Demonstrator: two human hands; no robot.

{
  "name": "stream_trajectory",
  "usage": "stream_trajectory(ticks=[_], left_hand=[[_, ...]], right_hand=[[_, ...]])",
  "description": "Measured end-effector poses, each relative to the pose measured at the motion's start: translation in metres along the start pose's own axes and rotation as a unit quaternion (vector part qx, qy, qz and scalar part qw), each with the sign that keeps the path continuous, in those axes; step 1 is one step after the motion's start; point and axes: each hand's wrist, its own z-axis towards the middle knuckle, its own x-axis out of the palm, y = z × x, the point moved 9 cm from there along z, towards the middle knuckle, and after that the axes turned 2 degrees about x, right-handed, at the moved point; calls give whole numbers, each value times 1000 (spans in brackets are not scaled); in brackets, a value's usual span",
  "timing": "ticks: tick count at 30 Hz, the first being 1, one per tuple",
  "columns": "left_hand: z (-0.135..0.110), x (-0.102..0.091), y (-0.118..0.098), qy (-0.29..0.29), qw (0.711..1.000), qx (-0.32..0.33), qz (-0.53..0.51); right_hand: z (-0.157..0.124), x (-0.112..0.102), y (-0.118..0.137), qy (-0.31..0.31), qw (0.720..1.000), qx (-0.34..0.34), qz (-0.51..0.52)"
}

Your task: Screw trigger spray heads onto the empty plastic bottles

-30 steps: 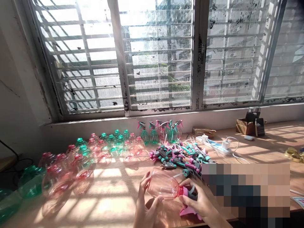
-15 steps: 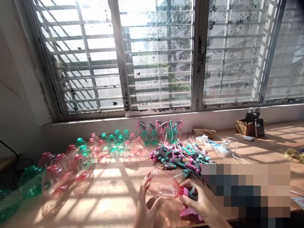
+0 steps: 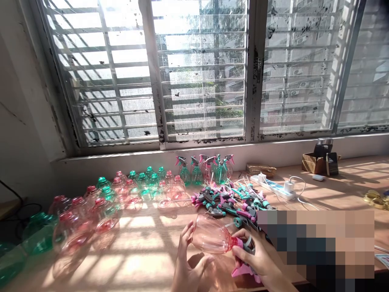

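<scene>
A clear pink bottle [image 3: 211, 237] lies tilted nearly on its side in front of me. Its neck points right, into the pink collar of a grey-and-pink trigger spray head [image 3: 243, 271]. My right hand [image 3: 255, 253] grips that spray head at the collar, thumb and fingers wrapped round it. At the bottle's base is my left hand [image 3: 190, 255], with fingers and thumb spread apart. Its fingertips are at or touching the bottle's side; I cannot tell whether they press on it. Just beyond lies a pile of loose trigger spray heads [image 3: 231, 198] in pink, teal and grey.
Several open pink bottles [image 3: 77, 217] and green bottles [image 3: 41, 233] stand at the left. Finished spray bottles [image 3: 197, 172] line the wall below the window. A power strip [image 3: 273, 187], a cardboard box [image 3: 313, 162] and a phone [image 3: 332, 163] sit right. A blurred block covers the lower right.
The bottle and my right hand have shifted slightly right. My left thumb has moved a little right, and the left fingers stay spread near the base.
</scene>
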Motion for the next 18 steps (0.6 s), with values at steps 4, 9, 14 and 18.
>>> stream_trajectory(ticks=[4,9,14,18], left_hand=[[1,-4,0,-9,1000,-17,-14],[3,-4,-7,-6,1000,-22,-16],[0,1,1,18,998,-54,-25],[-6,6,19,24,994,-99,-47]], right_hand=[[-4,3,2,-3,998,-47,-42],[0,1,-2,2,999,-19,-27],[6,-7,-4,-17,1000,18,17],[4,-3,-4,0,1000,2,16]])
